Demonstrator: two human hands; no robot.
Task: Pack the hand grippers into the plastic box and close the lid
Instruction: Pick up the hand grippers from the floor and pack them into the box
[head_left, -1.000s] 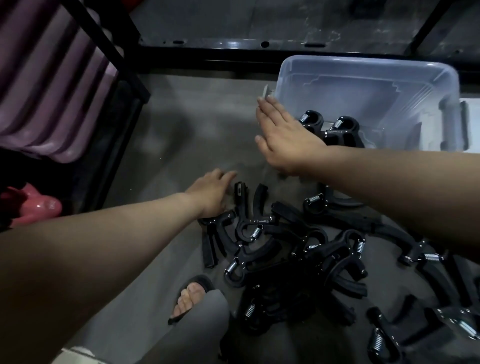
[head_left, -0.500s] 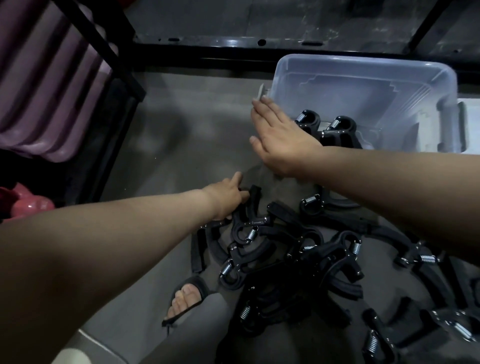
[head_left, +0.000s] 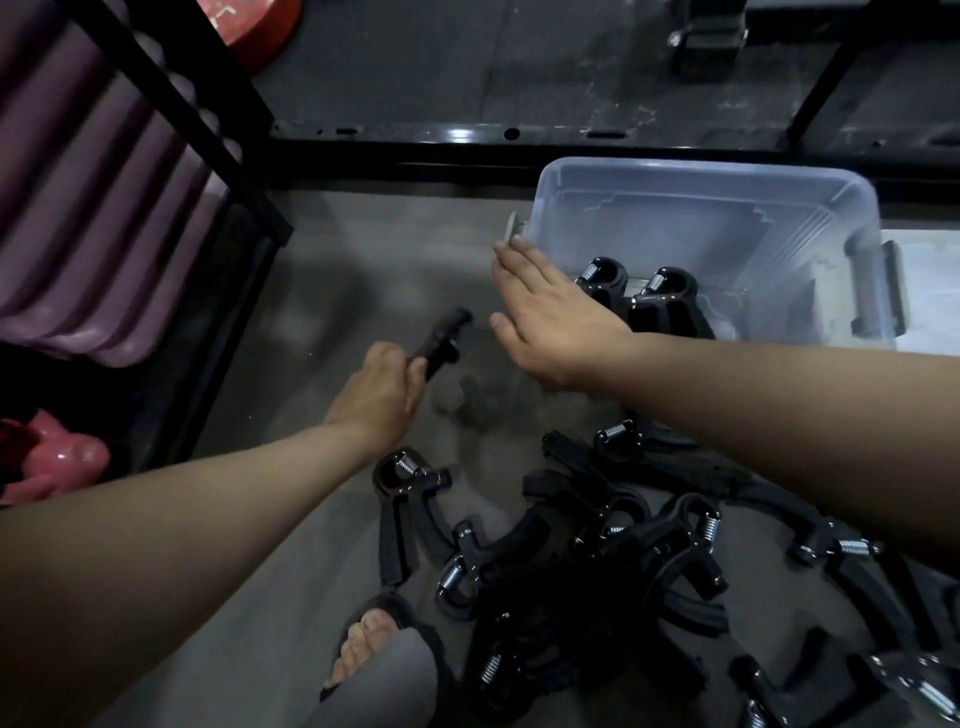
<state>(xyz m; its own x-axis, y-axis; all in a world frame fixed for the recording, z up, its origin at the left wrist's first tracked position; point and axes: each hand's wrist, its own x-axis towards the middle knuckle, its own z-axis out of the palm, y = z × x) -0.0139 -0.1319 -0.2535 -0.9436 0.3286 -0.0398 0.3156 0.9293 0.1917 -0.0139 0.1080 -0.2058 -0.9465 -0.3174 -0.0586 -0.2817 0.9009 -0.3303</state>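
Head-worn view, steeply downward, close over floor

No text, label, brand, number or sign is showing clearly enough to be read anywhere in the frame. A faint pale mark is sitting on the body of one hand gripper inside the plastic box at right of centre, but it is appearing too small and blurred to make out. Something pale is also showing on the red object at the top edge, left of centre, and it is likewise staying illegible.
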